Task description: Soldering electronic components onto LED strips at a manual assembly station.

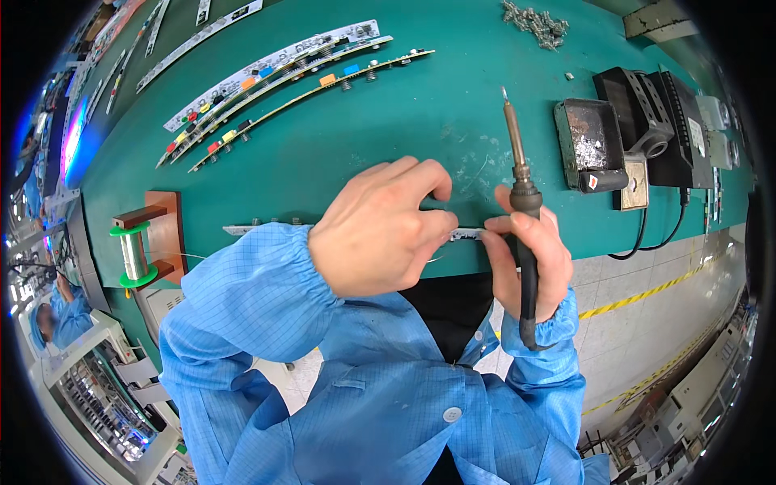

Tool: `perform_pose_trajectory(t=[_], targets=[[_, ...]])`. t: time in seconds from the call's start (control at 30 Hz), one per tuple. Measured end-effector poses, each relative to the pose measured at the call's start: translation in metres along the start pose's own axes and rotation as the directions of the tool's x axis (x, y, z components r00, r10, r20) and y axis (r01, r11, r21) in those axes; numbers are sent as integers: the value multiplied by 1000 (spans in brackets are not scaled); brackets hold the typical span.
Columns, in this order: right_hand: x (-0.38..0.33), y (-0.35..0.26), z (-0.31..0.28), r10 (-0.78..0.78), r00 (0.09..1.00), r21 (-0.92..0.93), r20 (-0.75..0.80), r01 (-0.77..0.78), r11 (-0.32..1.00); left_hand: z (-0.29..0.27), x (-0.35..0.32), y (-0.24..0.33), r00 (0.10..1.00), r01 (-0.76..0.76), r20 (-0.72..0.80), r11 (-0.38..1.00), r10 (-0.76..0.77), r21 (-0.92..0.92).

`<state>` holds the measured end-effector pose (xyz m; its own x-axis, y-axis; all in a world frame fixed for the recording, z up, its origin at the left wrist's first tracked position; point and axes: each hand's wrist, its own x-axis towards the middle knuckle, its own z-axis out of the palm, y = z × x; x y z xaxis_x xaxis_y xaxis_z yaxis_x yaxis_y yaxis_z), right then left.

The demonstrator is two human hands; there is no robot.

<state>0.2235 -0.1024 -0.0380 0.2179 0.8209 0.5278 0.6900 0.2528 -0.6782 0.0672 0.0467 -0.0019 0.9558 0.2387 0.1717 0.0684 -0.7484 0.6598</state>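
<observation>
My right hand [533,255] is closed round a soldering iron [525,198], whose bare metal tip points away from me, up off the mat. The thumb and a finger of that hand also touch the right end of a narrow circuit board [466,234]. Over the middle of the same board my left hand [380,230] is curled, its thumb and fingertips drawn together at the board's surface. What they pinch is hidden. The board's left part shows beyond my left sleeve. Thin solder wire runs from a spool [133,256] toward that sleeve, and a short piece of wire shows below my left hand.
Several long circuit boards [275,89] lie at the far left of the green mat [323,174]. Small metal parts [537,26] are heaped at the back. On the right stand a dark metal tray [570,153] and a black soldering station [683,133] with cables. A wooden holder [166,230] carries the spool.
</observation>
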Motion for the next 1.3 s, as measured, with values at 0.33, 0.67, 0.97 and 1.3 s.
perform_pose_trajectory(t=[0.33, 0.67, 0.97, 1.3], targets=[[7, -1, 9, 18, 999, -101, -31, -21, 995, 18, -42, 22, 973, -24, -220, 977, 71, 210], [-22, -53, -2, 240, 959, 552, 152, -284, 784, 41, -49, 60, 820, -52, -553, 944, -146, -326], [-6, -25, -25, 301, 946, 413, -121, -228, 882, 46, -48, 41, 773, 10, -615, 972, -156, -233], [15, -21, -55, 474, 877, 438, 82, -459, 773, 56, -35, 32, 735, 182, -636, 972, -236, -150]])
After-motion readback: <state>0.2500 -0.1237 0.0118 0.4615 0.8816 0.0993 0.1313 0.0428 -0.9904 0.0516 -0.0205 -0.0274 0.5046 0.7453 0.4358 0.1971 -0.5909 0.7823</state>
